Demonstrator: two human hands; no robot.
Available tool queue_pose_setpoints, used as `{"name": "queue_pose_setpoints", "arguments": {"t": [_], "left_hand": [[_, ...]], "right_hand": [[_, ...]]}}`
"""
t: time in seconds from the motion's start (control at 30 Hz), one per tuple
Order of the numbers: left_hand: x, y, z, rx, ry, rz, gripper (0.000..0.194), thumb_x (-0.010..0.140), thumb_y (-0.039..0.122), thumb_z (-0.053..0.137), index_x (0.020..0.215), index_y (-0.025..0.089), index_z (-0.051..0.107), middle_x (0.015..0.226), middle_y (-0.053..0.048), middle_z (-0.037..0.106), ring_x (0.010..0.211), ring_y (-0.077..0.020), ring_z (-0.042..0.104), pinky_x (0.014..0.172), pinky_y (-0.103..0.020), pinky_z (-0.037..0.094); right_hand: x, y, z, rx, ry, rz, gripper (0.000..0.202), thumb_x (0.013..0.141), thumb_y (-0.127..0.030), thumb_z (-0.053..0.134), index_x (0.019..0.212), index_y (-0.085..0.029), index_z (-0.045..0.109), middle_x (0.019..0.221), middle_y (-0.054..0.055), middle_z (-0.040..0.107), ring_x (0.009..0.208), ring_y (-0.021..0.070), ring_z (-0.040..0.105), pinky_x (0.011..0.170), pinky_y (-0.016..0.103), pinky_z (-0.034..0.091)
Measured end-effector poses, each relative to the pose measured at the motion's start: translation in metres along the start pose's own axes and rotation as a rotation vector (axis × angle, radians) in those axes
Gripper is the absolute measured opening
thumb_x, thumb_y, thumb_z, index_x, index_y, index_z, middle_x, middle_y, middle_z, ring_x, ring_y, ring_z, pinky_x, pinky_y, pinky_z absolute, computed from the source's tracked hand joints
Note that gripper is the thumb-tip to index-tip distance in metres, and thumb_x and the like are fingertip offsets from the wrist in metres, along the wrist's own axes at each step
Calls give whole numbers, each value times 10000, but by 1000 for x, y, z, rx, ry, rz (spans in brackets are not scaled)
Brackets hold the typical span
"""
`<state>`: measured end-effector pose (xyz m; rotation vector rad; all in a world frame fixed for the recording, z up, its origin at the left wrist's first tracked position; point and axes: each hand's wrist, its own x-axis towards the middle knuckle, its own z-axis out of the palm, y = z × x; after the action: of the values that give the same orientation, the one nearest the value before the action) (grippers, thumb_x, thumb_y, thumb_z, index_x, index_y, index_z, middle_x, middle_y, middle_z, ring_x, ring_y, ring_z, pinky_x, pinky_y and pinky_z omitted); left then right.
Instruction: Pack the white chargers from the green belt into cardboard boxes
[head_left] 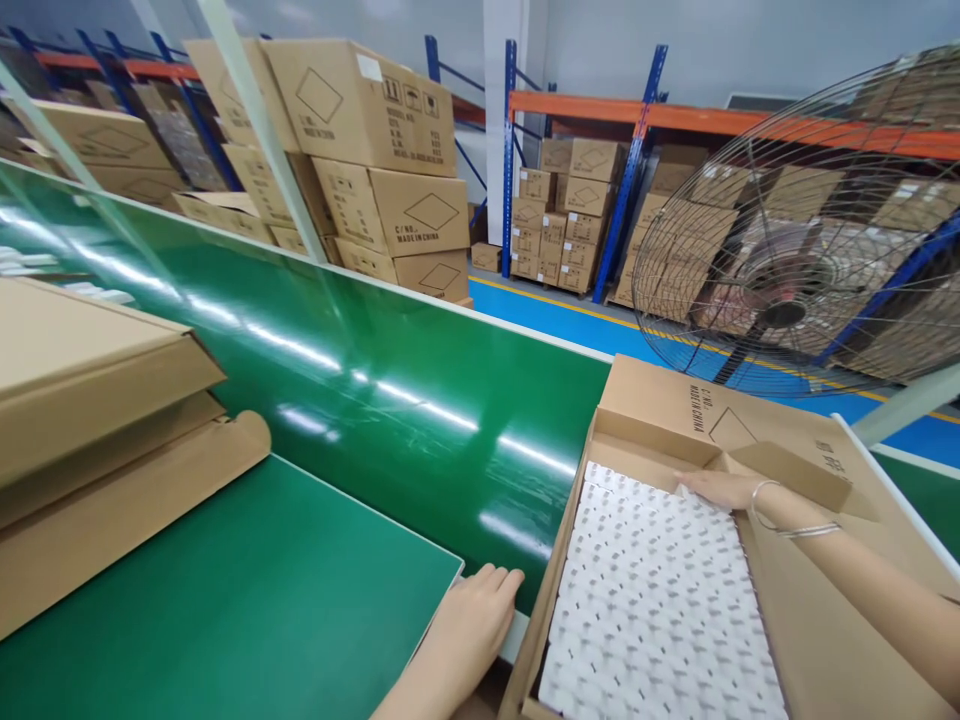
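My right hand (pixel 721 489) reaches into an open carton (pixel 562 560) at its far end. Its fingertips are closed at a small white box in the far row; the hand covers most of that piece. Closely packed white boxes (pixel 652 600) with small grey and black marks fill the carton in rows. My left hand (pixel 480 605) is by the near corner of a green tabletop (pixel 300 590), left of the carton. Its fingers curl down over the edge there, with the fingertips hidden.
A green conveyor belt (pixel 420 400) runs behind the tabletop. Brown cardboard boxes (pixel 90 400) lie at the left. Beyond the belt stand stacked cartons (pixel 405 210), a large wire-guard fan (pixel 784 310) and blue-and-orange racks (pixel 585 105) with more cartons. White posts (pixel 262 130) rise beside the belt.
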<state>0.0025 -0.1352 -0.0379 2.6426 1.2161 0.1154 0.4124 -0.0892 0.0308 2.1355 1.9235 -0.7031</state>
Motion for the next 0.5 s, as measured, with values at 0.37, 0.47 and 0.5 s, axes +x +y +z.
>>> {"name": "queue_pose_setpoints", "arguments": {"t": [0.37, 0.47, 0.5], "left_hand": [[-2, 0, -1, -14, -50, -6, 349, 846, 46, 293, 977, 177, 588, 884, -62, 637, 849, -215, 596, 693, -334, 478], [-3, -2, 4, -31, 28, 44, 334, 837, 47, 314, 962, 182, 593, 841, -55, 640, 798, -204, 603, 660, -312, 478], [-3, -4, 6, -37, 80, 66, 333, 834, 45, 319, 957, 186, 594, 817, -50, 638, 773, -195, 604, 646, -299, 476]], "right_hand": [[-7, 6, 14, 248, 139, 13, 744, 862, -640, 102, 1158, -181, 608, 1229, 75, 577, 1136, 260, 520, 998, 348, 373], [-7, 8, 17, 269, 160, 43, 735, 827, -696, 181, 1035, -197, 678, 1191, 75, 604, 1115, 297, 531, 995, 379, 370], [-7, 10, 18, 277, 167, 54, 738, 815, -712, 202, 1010, -193, 691, 1172, 82, 615, 1098, 308, 542, 988, 388, 376]]}}
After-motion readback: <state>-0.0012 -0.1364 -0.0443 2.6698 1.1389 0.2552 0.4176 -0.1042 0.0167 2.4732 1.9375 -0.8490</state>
